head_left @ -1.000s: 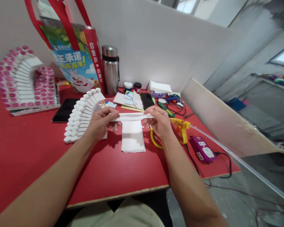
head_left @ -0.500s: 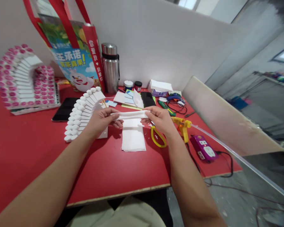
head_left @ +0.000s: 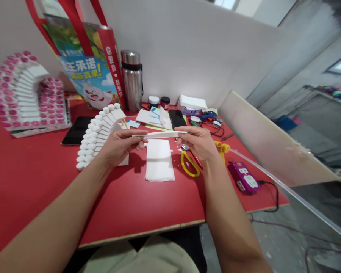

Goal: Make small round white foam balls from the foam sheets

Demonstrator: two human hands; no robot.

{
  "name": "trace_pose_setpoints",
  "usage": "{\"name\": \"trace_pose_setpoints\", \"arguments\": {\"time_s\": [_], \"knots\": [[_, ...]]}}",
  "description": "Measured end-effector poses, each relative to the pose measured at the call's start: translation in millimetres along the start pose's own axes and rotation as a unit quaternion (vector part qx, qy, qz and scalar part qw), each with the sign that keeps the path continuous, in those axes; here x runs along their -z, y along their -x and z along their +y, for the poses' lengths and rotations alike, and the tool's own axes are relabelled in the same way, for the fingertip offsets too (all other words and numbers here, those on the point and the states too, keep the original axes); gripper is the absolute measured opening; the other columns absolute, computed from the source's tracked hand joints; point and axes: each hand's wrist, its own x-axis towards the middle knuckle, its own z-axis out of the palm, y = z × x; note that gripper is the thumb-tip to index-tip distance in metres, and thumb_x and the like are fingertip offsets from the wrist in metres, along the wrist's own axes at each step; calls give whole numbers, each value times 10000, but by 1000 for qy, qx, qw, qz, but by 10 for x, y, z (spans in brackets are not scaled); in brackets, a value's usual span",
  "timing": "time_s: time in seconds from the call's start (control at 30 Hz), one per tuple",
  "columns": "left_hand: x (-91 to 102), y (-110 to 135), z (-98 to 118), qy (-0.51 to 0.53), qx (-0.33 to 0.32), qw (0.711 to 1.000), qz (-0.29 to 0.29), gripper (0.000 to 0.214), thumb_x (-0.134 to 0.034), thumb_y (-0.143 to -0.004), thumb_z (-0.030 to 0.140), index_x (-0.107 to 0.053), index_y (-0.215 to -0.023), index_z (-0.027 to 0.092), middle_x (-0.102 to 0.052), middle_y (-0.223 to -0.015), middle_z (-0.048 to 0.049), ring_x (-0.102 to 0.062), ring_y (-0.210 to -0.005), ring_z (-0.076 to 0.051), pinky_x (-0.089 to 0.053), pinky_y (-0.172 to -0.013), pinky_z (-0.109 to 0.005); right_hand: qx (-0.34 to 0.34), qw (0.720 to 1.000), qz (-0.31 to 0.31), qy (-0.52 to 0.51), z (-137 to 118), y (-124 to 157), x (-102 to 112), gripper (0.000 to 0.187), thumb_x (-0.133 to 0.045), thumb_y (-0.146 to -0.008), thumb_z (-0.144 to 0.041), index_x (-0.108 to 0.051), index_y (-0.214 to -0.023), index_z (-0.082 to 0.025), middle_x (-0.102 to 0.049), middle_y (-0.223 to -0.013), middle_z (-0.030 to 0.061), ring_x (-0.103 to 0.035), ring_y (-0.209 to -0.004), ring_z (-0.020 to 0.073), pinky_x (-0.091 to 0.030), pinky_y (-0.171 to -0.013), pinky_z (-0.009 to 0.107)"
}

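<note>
A narrow folded strip of white paper (head_left: 162,134) is stretched level between my two hands. My left hand (head_left: 125,143) pinches its left end, and my right hand (head_left: 197,139) pinches the right end. Below the strip, a stack of white paper sheets (head_left: 159,163) lies on the red table (head_left: 147,212). Scissors with yellow handles (head_left: 190,168) rest beside the stack, partly hidden by my right hand. Near my left hand stands a curved white model (head_left: 102,132) edged with round white pads.
A finished-looking arch with pink rosettes (head_left: 31,94), a shopping bag (head_left: 88,72) and a steel flask (head_left: 132,79) stand at the back left. On the right are a yellow glue gun (head_left: 222,148) with a long glue stick (head_left: 272,180) and a purple power socket (head_left: 244,178).
The paper strip now looks thinner and is held slightly higher, turned more edge-on. My right hand has shifted a little to the right, uncovering more of the scissors.
</note>
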Motion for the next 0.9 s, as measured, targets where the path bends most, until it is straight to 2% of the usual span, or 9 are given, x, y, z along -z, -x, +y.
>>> {"name": "trace_pose_setpoints", "arguments": {"time_s": [0.2, 0.4, 0.5, 0.6, 0.7, 0.8, 0.9], "knots": [[-31, 29, 29, 29, -6, 999, -32, 131, -846, -708, 158, -843, -838, 140, -772, -742, -89, -651, -574, -107, -530, -560, -198, -5, 999, 3, -48, -41, 16, -36, 88, -770, -665, -214, -777, -748, -187, -639, -529, -15, -554, -479, 89, -416, -476, 199], [-75, 25, -6, -12, -10, 999, -29, 164, -859, -734, 230, -824, -837, 107, -773, -757, -110, -651, -578, -118, -543, -578, -223, 5, 1000, -5, -23, 1, 2, 13, 47, -730, -679, -227, -749, -704, -192, -652, -565, -1, -532, -478, 104, -381, -473, 226], [-75, 5, -41, -71, -27, 997, -24, 299, -870, -731, 222, -813, -1007, 123, -769, -740, -82, -669, -585, -132, -561, -602, -247, 3, 1000, -5, 21, 52, -15, 76, 61, -704, -692, -210, -762, -697, -191, -642, -545, 1, -539, -491, 119, -400, -493, 241], [-75, -2, -42, -174, -41, 984, -19, 403, -845, -762, 256, -782, -1140, 130, -755, -706, -56, -679, -592, -150, -558, -600, -263, 15, 997, 24, 78, 89, -38, 104, 72, -696, -685, -196, -768, -690, -187, -704, -643, 23, -609, -593, 146, -468, -573, 262], [-76, 2, -37, -237, -45, 971, 2, 290, -827, -775, 283, -806, -1016, 123, -764, -735, -73, -675, -587, -144, -553, -608, -260, 50, 993, 56, 92, 103, -64, 82, 105, -718, -715, -223, -786, -792, -201, -770, -878, 33, -659, -769, 157, -505, -685, 265], [-60, 4, -58, -238, -37, 970, 0, 265, -822, -780, 315, -810, -968, 129, -764, -750, -78, -680, -600, -146, -555, -618, -259, 65, 993, 89, 48, 128, -88, 39, 108, -759, -773, -311, -763, -783, -204, -725, -757, 6, -615, -677, 125, -480, -648, 249], [-26, 1, -101, -249, -24, 968, -18, 289, -812, -799, 342, -811, -1013, 147, -767, -782, -78, -682, -634, -146, -553, -631, -256, 69, 990, 118, 26, 175, -106, 15, 158, -814, -744, -332, -753, -729, -188, -704, -676, 6, -598, -618, 114, -479, -627, 253]]}}
